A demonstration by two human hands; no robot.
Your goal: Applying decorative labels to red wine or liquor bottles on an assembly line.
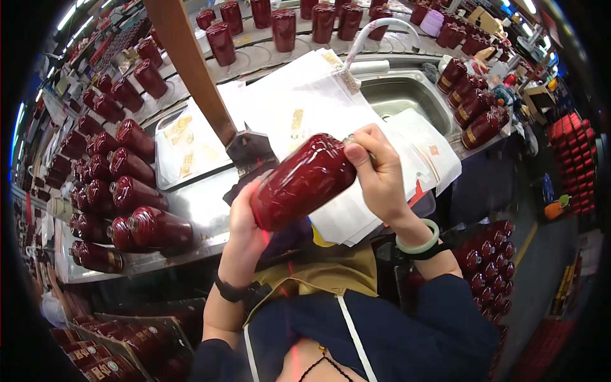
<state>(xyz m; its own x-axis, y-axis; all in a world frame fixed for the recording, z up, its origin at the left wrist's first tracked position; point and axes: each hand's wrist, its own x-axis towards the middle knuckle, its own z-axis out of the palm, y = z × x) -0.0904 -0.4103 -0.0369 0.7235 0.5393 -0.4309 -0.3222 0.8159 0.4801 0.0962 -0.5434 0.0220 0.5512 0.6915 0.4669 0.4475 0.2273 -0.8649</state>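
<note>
Now gripping the red bottle (304, 181) with long axis slanting away rightward, cupping its base in the left hand (242, 219), pinching its neck end in the right hand (380, 169).

Steel tabletop (202, 209): dark-red glass jars (161, 228) clustered at left, shallow tray (158, 167) beside them, white sheets (267, 95) spread mid-surface, partly over the inset sink (398, 94). More red jars (482, 127) right of the sink.
</note>
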